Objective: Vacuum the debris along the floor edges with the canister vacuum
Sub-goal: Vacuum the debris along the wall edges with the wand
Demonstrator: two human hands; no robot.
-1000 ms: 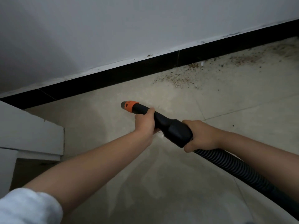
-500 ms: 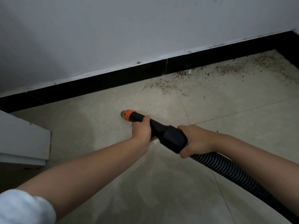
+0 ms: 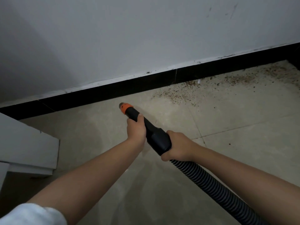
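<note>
A black vacuum nozzle (image 3: 155, 135) with an orange tip (image 3: 125, 108) points at the floor just short of the black baseboard (image 3: 113, 92). My left hand (image 3: 136, 129) grips the nozzle's thin front part. My right hand (image 3: 179, 146) grips its thick rear end, where the ribbed black hose (image 3: 211, 187) begins and runs off to the lower right. Brown crumbs of debris (image 3: 177, 95) lie scattered along the baseboard to the right of the tip, with more debris (image 3: 240, 79) farther right. The canister is out of view.
A white wall (image 3: 146, 38) rises above the baseboard. A white ledge or furniture corner (image 3: 27, 143) juts in at the left. The pale tiled floor (image 3: 235, 135) spreads out to the right, and a dark corner (image 3: 296, 54) closes the far right.
The nozzle tip has swung closer to the baseboard and a little toward the crumbs. The view has shifted, so the white ledge shows more at the left.
</note>
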